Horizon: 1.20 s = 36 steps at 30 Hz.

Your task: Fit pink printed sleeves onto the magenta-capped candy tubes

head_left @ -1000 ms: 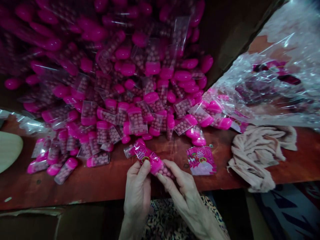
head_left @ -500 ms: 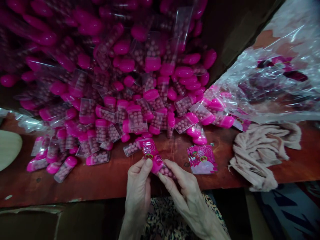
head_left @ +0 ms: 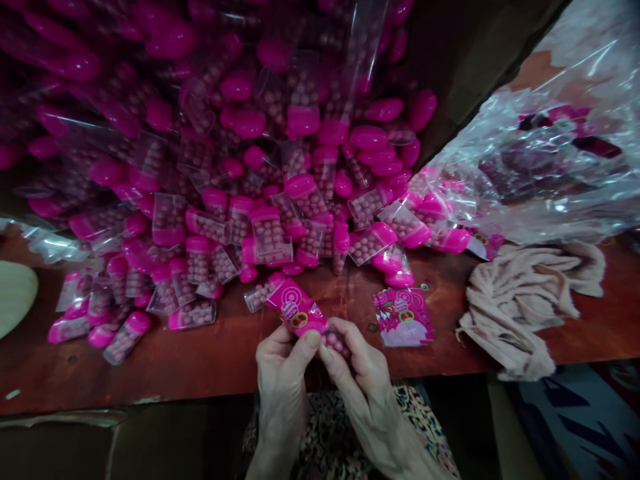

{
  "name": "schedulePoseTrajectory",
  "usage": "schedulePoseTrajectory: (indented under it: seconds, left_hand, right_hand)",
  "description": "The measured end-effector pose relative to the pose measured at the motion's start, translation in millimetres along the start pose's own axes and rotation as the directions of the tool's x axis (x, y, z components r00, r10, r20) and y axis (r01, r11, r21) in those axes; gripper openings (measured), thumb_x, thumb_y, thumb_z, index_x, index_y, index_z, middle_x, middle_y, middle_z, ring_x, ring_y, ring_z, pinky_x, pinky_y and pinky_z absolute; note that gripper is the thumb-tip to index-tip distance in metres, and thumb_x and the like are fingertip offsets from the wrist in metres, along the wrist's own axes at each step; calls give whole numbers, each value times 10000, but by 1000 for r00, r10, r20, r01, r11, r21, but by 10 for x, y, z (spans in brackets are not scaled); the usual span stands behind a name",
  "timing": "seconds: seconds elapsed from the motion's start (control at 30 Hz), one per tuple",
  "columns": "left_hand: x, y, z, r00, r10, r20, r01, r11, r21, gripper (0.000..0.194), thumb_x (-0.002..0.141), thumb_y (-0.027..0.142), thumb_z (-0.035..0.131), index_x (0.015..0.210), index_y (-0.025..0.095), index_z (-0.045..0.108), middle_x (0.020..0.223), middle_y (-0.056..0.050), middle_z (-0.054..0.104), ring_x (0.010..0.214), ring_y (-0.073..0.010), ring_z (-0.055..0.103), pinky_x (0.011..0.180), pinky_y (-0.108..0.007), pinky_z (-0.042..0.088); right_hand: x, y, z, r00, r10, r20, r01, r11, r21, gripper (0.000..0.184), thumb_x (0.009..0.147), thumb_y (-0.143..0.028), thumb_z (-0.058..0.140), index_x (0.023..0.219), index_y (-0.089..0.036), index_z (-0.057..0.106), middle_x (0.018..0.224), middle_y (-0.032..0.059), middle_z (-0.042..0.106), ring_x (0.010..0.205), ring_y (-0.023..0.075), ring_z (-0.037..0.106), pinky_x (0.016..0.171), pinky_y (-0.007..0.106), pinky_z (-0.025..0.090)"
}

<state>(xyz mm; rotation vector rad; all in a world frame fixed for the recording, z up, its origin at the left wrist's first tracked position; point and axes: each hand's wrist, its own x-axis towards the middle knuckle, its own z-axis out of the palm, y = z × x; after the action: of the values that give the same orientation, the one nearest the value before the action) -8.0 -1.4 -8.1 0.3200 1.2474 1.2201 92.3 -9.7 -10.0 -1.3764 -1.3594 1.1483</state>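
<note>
Both my hands hold a clear tube of pale pink candy balls with a pink cap, low in the middle of the view. A printed pink label is wrapped over its capped end and hides the cap. My left hand pinches the label end, thumb on top. My right hand grips the tube's lower end, partly covering the balls. A large heap of similar unlabelled tubes lies just beyond my fingers. A flat printed label lies on the table to the right.
The heap spreads across a red-brown wooden table and up into a dark cardboard box. A crumpled clear plastic bag lies at the right, above a beige cloth. A cream-coloured rounded object sits at the left edge.
The tube has swung flatter, its labelled end pointing left. More of the label's face now shows. My hands have drawn closer together, and the view has shifted slightly.
</note>
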Motion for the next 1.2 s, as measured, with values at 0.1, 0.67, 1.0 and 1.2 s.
schedulePoseTrajectory:
  seconds: [0.1, 0.67, 1.0, 1.2]
  left_hand:
    - [16, 43, -1, 1000, 5, -30, -5, 1000, -5, 141, 629, 253, 763, 731, 168, 717, 650, -12, 695, 594, -107, 611, 616, -205, 497]
    - [102, 100, -75, 999, -37, 38, 37, 999, 10, 206, 604, 322, 765, 665, 138, 697, 588, -30, 672, 518, -123, 586, 533, -232, 489]
    - [40, 64, 28, 997, -66, 50, 72, 989, -128, 271, 639, 375, 742, 730, 123, 697, 604, -37, 643, 403, -61, 468, 333, -152, 321]
    - [-21, 40, 90, 987, -158, 42, 162, 980, -119, 278, 625, 359, 760, 635, 102, 654, 484, 15, 547, 406, -16, 401, 389, -110, 311]
  right_hand:
    - [8, 11, 4, 997, -10, 70, 10, 1000, 5, 203, 893, -240, 454, 1072, -180, 529, 805, 1, 662, 659, 91, 630, 609, 149, 505]
    - [-58, -78, -53, 983, 37, 180, -52, 995, 80, 615, 871, -289, 515, 1419, -208, 246, 1196, 92, 611, 1034, 188, 618, 857, 290, 531]
    - [-39, 14, 65, 991, 128, 36, -131, 982, 133, 460, 889, -301, 479, 1320, -154, 418, 1087, 99, 670, 937, 178, 664, 766, 252, 568]
    - [-52, 12, 102, 988, 137, -66, -123, 975, 186, 457, 853, -270, 526, 1293, -164, 459, 901, 60, 701, 756, 143, 677, 673, 226, 573]
